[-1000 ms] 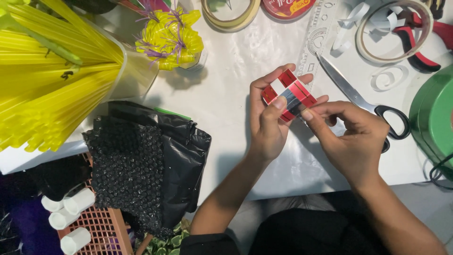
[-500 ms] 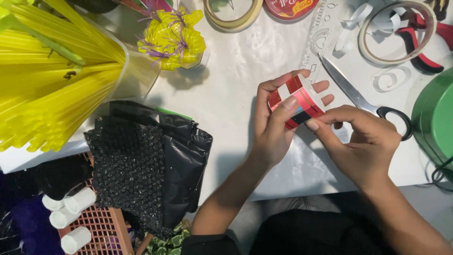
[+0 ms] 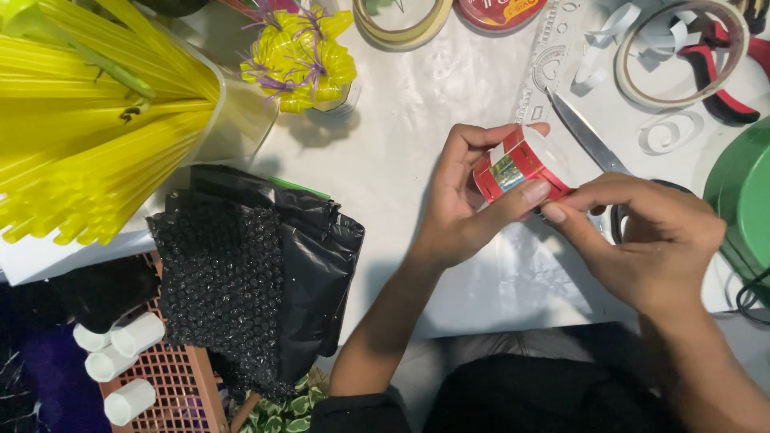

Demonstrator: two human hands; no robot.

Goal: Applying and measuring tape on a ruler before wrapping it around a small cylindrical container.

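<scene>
Looking down over the white table, I take the scissors as my landmark and work from big things to small. Far left of the scissors a clear tub lies tipped, crammed with yellow straws that fan out leftward. Below that, hanging off the table's near edge, a black bag drapes over black bubble wrap, which sits on an orange crate holding three white tubes. Right of the scissors, a green reel runs out of view. Above and right of them a ring of tape lies flat with red-handled pliers across it; I cannot tell what else is inside the ring. Up and left, a small cup holds a yellow bow, with a second tape ring beside it. Just left of the blades is the red roll, lifted off the table, its round axis tilted toward the upper right. My left hand is closed around it, thumb on the near face, fingers behind. My right hand comes in from the lower right, covering the scissor handles, thumb and forefinger pinched narrow on the roll's near edge. I judge the right hand is nearer the loose end, though I cannot see that end.
</scene>
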